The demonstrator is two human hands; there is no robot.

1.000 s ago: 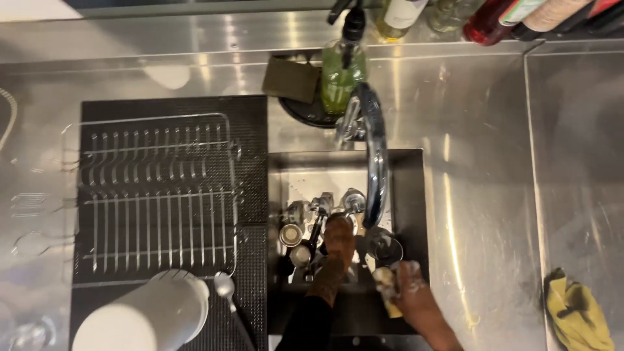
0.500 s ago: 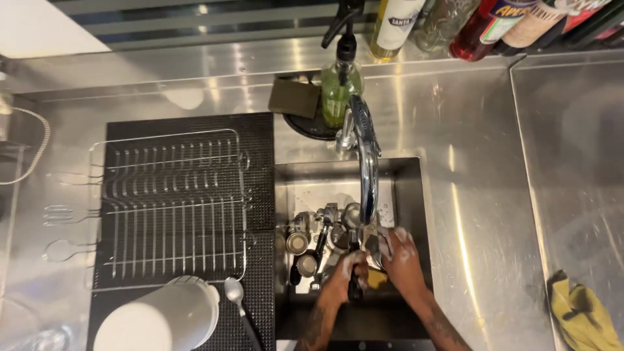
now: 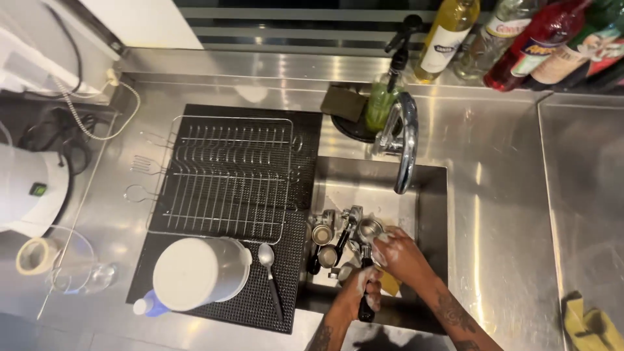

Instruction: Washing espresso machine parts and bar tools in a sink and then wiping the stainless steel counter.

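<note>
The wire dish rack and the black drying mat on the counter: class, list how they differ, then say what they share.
The wire dish rack is bright open metal wire and holds nothing; the black drying mat is a dark, flat, textured sheet carrying a white jug and a spoon. The rack is smaller and sits on top of the mat, which extends beyond it. Both lie left of the sink on the steel counter.

place: we are looking at a bar or café back counter, not a home kitchen
surfaces: stainless steel counter running all round a small sink
drinks: bottles standing along the back ledge
coffee gear: portafilters lying in the sink
washing-up: wire rack sitting on a black mat
</note>
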